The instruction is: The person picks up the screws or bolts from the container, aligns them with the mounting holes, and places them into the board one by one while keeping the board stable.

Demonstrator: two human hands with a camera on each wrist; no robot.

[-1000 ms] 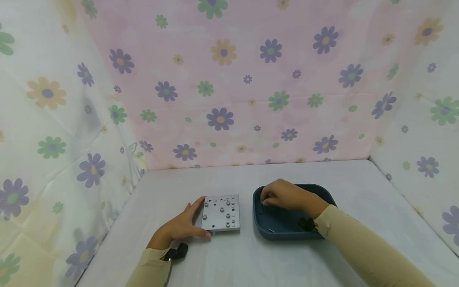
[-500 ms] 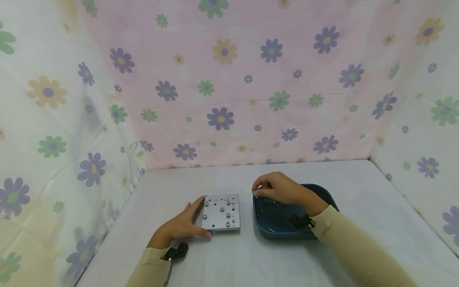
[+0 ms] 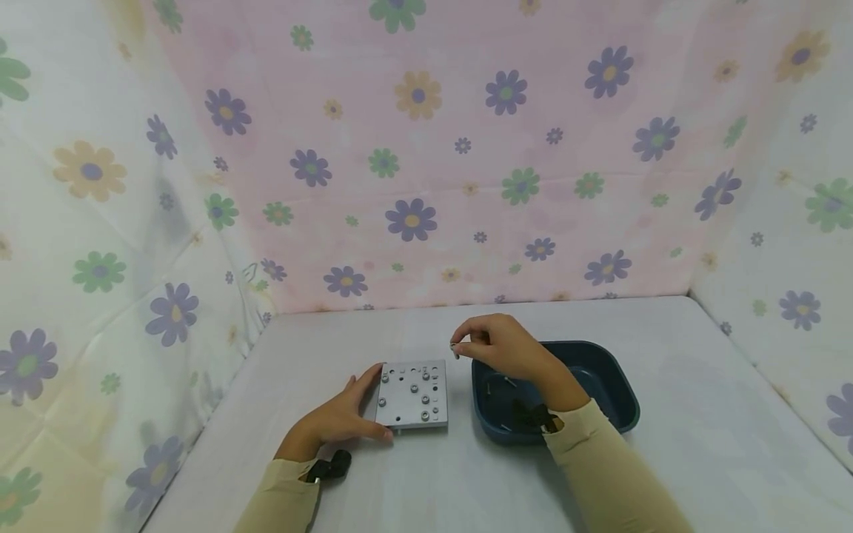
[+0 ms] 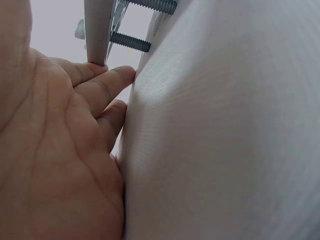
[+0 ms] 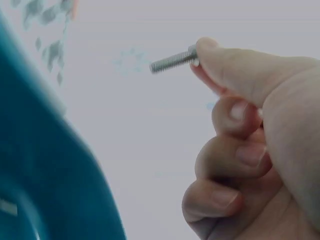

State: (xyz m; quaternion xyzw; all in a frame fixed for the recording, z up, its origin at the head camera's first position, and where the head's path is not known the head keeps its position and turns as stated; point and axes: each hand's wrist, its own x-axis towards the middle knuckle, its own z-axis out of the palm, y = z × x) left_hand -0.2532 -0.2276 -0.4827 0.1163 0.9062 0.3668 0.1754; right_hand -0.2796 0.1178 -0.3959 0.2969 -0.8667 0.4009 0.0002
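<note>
My left hand (image 3: 338,416) holds a square silver metal plate (image 3: 402,403) by its left side, thumb at the near corner and forefinger at the far one. Several socket-head screws (image 3: 415,389) stand in the plate among open holes. In the left wrist view, threaded shanks (image 4: 131,42) stick out beneath the plate (image 4: 97,30), towards the table. A small screw (image 5: 172,62) is pinched between the thumb and forefinger of my right hand (image 3: 503,346), its threaded end pointing away from the fingertips. That hand is above the table, between plate and tray, with the other fingers curled.
A dark blue tray (image 3: 626,403) stands right of the plate, beneath my right forearm. A few loose screws (image 3: 509,382) lie in it. White cloth (image 3: 426,481) covers the table, and flowered fabric (image 3: 360,222) hangs at the back and both sides.
My right hand has risen out of the tray with the screw and moved left past the rim towards the plate. My left hand and the plate stay in place.
</note>
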